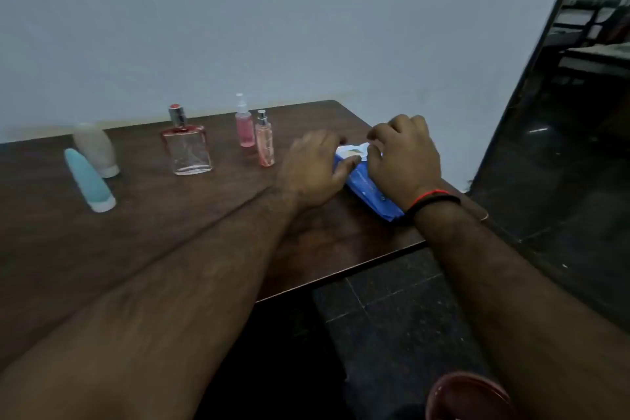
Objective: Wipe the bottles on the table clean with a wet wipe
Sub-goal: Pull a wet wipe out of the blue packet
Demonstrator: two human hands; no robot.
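A blue wet wipe pack lies at the right end of the dark wooden table. My left hand holds its left side, thumb pressed on the top. My right hand is over the pack, fingers curled at its white flap; what they pinch is hidden. To the left stand a clear square perfume bottle, a pink spray bottle and a peach spray bottle. Further left are a beige tube and a teal tube, both cap down.
The table's right edge drops to a dark tiled floor. A dark glass door stands to the right. A round reddish object shows at the bottom. A pale wall runs behind the table.
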